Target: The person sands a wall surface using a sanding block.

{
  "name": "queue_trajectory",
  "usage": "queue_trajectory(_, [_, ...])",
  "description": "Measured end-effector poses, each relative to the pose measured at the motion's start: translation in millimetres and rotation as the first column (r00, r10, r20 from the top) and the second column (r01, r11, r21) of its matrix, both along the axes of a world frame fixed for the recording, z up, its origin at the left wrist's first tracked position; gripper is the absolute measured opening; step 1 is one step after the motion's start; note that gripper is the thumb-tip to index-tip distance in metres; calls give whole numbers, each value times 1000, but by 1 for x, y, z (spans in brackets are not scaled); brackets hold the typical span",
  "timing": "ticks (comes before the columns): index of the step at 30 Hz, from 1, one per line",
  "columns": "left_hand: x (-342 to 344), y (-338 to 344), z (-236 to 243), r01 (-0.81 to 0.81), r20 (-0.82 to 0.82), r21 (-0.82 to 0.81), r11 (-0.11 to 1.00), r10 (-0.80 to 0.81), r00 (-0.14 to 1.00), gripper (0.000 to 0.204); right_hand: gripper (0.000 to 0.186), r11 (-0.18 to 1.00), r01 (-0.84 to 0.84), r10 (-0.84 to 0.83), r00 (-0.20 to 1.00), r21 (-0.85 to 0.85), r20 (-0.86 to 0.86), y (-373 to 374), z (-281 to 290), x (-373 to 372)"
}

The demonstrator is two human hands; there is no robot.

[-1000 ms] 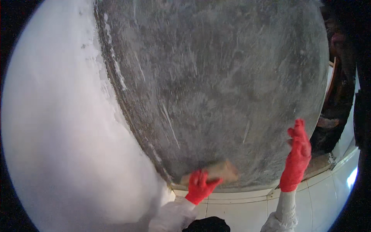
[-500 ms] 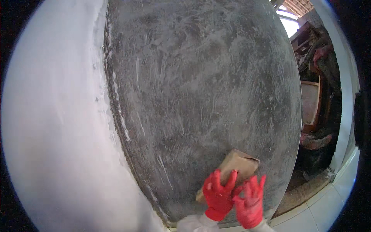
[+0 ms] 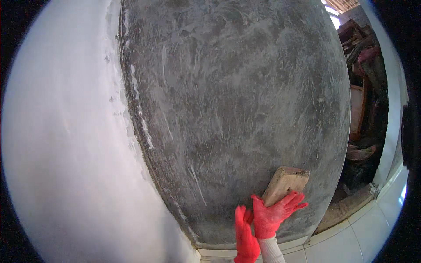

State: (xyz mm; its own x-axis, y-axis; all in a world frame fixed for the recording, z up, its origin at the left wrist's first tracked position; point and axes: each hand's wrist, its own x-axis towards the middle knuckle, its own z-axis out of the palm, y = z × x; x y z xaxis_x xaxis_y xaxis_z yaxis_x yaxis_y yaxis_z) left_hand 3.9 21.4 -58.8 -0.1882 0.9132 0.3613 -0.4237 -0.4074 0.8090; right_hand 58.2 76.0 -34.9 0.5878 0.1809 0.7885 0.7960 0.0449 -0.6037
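Observation:
A worn tan-brown sanding block (image 3: 283,185), with what looks like a folded sheet along its top edge, lies tilted against a dark grey plastered wall surface (image 3: 228,109). My right hand (image 3: 274,215), in a red glove, spans its lower part, thumb on the left side and fingers stretched to the right. Beneath the palm the block's lower end is hidden. Just left and lower, my left hand (image 3: 245,236), also red-gloved, is off the block with its fingers extended upward. That hand is slightly blurred and nothing shows in it.
A white wall (image 3: 66,131) meets the grey surface along a rough seam on the left. To the right is an opening with dark clutter and a wooden frame (image 3: 357,111). White floor tiles (image 3: 333,243) run along the bottom right.
The left hand has let go of the block and dropped lower. My right hand, which was free beside it, has taken hold. The block appears slightly farther right in view.

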Motion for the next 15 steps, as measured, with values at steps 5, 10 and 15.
queue_trajectory(5, [12,-51,-104,275,350,-57,960,-239,906,60,109,992,110,-123,964,68,235,0,-6,59])
queue_trajectory(10, [-7,-39,-147,273,185,-477,836,-208,961,62,81,936,307,-330,935,171,127,13,105,143])
queue_trajectory(15, [-6,-45,-127,-112,32,-106,988,116,993,59,72,852,-522,521,840,-33,154,28,89,-10])
